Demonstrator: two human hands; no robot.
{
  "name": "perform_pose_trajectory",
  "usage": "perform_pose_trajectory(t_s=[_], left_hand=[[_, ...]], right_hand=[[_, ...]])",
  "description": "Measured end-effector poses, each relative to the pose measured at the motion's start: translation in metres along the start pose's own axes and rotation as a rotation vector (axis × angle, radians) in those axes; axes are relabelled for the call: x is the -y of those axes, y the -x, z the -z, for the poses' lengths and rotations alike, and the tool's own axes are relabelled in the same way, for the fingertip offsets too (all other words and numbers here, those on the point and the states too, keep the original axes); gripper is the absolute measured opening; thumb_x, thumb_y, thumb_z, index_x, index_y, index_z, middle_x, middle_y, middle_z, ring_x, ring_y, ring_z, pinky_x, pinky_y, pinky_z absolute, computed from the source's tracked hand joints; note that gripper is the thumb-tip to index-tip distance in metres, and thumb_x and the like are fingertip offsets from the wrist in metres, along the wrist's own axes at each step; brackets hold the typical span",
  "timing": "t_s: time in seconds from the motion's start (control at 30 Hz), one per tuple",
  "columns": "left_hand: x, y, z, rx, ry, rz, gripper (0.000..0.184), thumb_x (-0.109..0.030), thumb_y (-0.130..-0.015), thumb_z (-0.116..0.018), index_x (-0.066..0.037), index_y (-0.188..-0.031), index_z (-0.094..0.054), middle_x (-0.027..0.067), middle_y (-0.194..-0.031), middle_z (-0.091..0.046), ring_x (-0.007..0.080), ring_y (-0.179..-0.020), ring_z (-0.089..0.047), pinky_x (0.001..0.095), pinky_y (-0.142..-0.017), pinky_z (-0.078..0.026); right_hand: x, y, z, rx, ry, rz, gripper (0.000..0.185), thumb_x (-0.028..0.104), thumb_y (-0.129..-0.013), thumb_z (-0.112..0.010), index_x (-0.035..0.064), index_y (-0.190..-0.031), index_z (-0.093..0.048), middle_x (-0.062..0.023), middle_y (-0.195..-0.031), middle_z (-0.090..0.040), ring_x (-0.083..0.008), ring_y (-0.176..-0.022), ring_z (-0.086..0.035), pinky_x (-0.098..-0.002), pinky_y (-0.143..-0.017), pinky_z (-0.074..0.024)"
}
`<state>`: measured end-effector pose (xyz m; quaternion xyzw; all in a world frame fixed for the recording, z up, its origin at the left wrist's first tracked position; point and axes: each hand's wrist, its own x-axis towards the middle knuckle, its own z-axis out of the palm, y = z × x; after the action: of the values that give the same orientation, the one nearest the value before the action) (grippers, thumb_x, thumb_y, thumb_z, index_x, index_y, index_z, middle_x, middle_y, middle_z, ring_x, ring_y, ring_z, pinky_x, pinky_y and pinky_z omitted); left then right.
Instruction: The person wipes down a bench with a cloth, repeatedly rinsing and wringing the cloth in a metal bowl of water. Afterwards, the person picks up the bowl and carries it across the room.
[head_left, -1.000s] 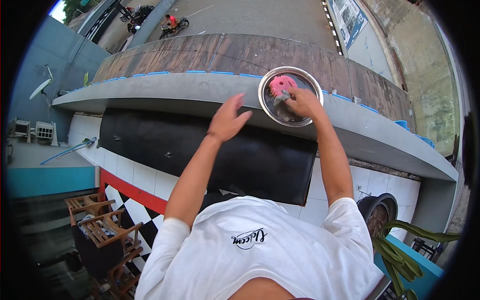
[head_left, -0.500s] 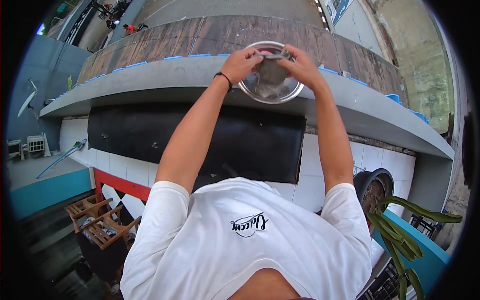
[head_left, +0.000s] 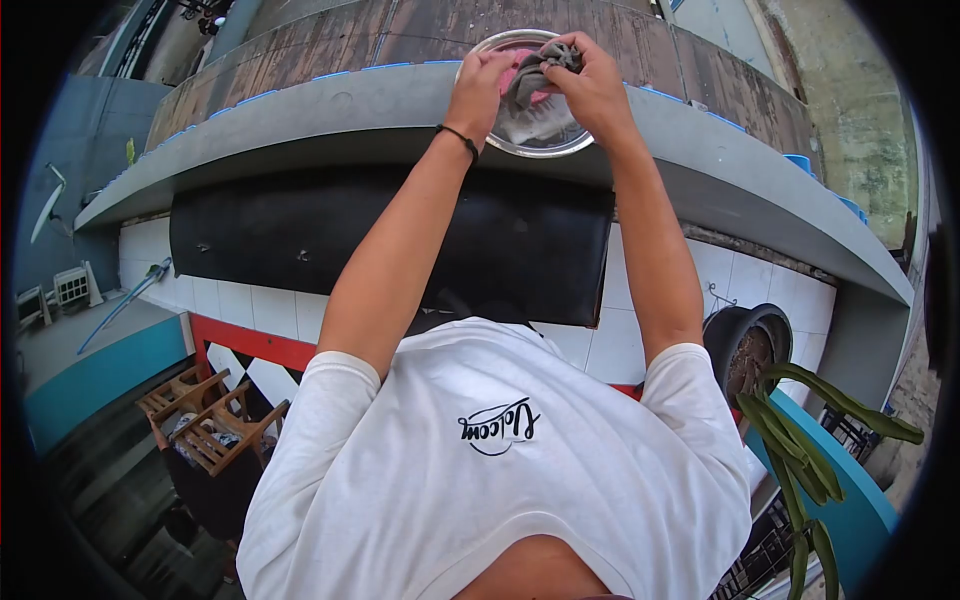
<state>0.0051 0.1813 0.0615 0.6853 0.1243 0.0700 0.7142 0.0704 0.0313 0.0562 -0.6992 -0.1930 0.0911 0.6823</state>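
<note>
A round metal basin (head_left: 546, 152) of soapy-looking water sits on the grey ledge. Bunched up over it is a grey cloth (head_left: 530, 80), gripped in my right hand (head_left: 596, 85). At the basin's left side, my left hand (head_left: 477, 95) has its fingers bent against a pink object (head_left: 508, 72), and whether it grips this or the cloth's edge is hidden. The pink thing lies partly behind the cloth and fingers.
The curved grey ledge (head_left: 300, 128) runs across the view, with a black panel (head_left: 380, 235) below it. A black pot (head_left: 745, 350) and a green plant (head_left: 800, 455) stand at right. Wooden chairs (head_left: 212, 420) are at lower left.
My left hand has come over to the basin. The cloth, spread between both hands half a second ago, is now bunched in my right hand. The view has shifted, with the basin higher in it.
</note>
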Motion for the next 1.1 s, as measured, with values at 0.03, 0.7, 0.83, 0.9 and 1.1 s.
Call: perform_pose_trajectory(t_s=[0.03,0.7,0.83,0.9,1.1], left_hand=[[-0.001,0.004,-0.005,0.028,0.093,0.064,0.037,-0.044,-0.095,-0.052,-0.014,-0.112,-0.066,0.0002,-0.110,-0.065,0.0134,-0.104,-0.055,0.0380,-0.093,-0.036],[0.026,-0.010,-0.027,-0.076,-0.475,-0.374,0.068,-0.055,-0.102,-0.024,-0.006,-0.150,-0.031,0.0291,-0.150,-0.035,0.0433,-0.142,-0.030,0.0512,-0.116,-0.021],[0.017,-0.024,-0.008,0.016,-0.352,-0.083,0.069,-0.054,-0.103,-0.024,0.002,-0.135,-0.049,0.0219,-0.132,-0.058,0.0322,-0.123,-0.055,0.0362,-0.106,-0.038],[0.031,-0.037,-0.006,-0.013,-0.370,-0.097,0.069,-0.055,-0.103,-0.025,0.002,-0.133,-0.050,0.0195,-0.119,-0.065,0.0301,-0.112,-0.063,0.0375,-0.098,-0.043],[0.033,-0.043,0.002,-0.033,-0.556,-0.003,0.066,-0.054,-0.102,-0.022,-0.002,-0.127,-0.055,0.0169,-0.108,-0.069,0.0312,-0.108,-0.063,0.0389,-0.097,-0.043]], right_hand=[[0.005,-0.002,0.001,0.002,-0.032,-0.008,0.021,0.003,-0.083,-0.065,0.0000,-0.102,-0.059,-0.0076,-0.092,-0.065,-0.0144,-0.077,-0.065,-0.0301,-0.071,-0.0589],[-0.033,-0.018,-0.040,-0.524,-0.412,-0.390,0.025,0.023,-0.092,-0.067,0.0004,-0.102,-0.067,-0.0067,-0.084,-0.067,-0.0141,-0.071,-0.061,-0.0332,-0.058,-0.0500],[-0.020,-0.034,-0.027,-0.393,-0.342,-0.552,0.038,0.031,-0.087,-0.073,0.0012,-0.109,-0.067,-0.0085,-0.090,-0.066,-0.0193,-0.076,-0.061,-0.0387,-0.058,-0.0490],[-0.017,-0.048,-0.026,-0.386,-0.307,-0.675,0.044,0.036,-0.084,-0.075,0.0008,-0.109,-0.066,-0.0092,-0.092,-0.065,-0.0215,-0.077,-0.060,-0.0408,-0.058,-0.0480],[-0.054,-0.062,-0.025,-0.221,-0.222,-0.624,0.032,0.029,-0.085,-0.072,0.0001,-0.099,-0.067,-0.0088,-0.078,-0.059,-0.0213,-0.065,-0.055,-0.0397,-0.051,-0.0435]])
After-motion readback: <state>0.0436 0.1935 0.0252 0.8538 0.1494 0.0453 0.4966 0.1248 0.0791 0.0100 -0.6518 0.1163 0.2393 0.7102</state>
